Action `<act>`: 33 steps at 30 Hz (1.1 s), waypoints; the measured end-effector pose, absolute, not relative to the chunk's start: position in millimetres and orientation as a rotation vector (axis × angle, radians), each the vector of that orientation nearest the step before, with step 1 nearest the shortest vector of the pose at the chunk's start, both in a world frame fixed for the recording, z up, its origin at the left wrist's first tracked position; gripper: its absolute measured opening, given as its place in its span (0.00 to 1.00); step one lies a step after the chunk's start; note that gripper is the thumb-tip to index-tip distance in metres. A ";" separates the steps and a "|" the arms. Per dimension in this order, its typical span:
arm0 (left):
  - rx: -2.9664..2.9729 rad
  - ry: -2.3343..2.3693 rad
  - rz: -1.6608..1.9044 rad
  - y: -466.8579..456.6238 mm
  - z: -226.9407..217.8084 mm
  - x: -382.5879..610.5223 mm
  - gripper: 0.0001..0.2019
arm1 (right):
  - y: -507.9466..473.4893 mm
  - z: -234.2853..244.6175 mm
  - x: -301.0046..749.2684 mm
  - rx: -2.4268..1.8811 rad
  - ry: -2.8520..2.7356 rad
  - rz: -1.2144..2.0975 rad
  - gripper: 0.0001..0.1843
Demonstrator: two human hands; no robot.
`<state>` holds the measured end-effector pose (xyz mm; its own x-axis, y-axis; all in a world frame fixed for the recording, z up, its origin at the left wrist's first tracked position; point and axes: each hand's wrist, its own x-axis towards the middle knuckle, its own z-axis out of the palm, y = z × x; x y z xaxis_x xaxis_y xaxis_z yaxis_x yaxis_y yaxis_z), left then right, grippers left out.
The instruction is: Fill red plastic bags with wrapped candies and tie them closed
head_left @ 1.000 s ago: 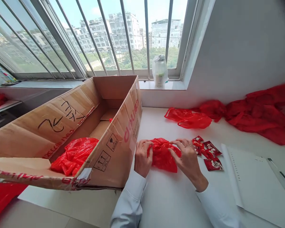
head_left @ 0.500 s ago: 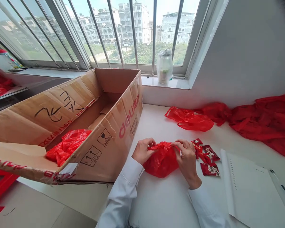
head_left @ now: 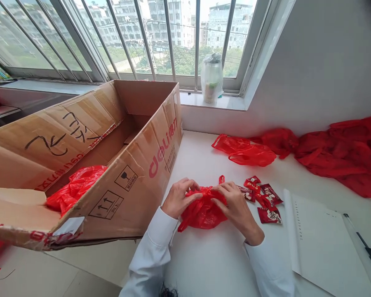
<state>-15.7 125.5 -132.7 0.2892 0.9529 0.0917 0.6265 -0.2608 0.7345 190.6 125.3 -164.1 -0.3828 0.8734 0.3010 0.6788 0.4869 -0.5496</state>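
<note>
A filled red plastic bag (head_left: 204,215) sits on the white table in front of me, its top gathered into a bunch. My left hand (head_left: 179,199) pinches the gathered plastic from the left, thumb along the top. From the other side my right hand (head_left: 234,205) grips the same bunch, its fingers bent over it. One loop of the bag stands up behind my right fingers, and a loose end sticks out at the lower left. What the bag contains is hidden. Several small dark red packets (head_left: 269,215) lie just right of my right hand.
Left stands a large open cardboard box (head_left: 136,165) with another red bag (head_left: 80,185) inside. An empty-looking red bag (head_left: 247,152) and red cloth (head_left: 340,152) lie along the wall. Right are a white notebook (head_left: 324,243) and pen (head_left: 369,251). A wrapped jar (head_left: 212,78) stands on the sill.
My hands have drawn closer together over the bag's top. A loop now pokes up behind my right hand and an end shows at the lower left. The view has shifted slightly.
</note>
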 end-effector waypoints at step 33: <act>1.816 1.338 1.191 132.8 -136.0 -0.8 0.03 | 134.1 -129.5 200.5 -1.353 -2.249 0.448 0.06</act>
<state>-0.8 132.8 -136.0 0.0976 0.9437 0.3161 0.4233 -0.3268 0.8450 200.5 134.1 -129.5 -0.3997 0.8879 0.2279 0.7327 0.4589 -0.5026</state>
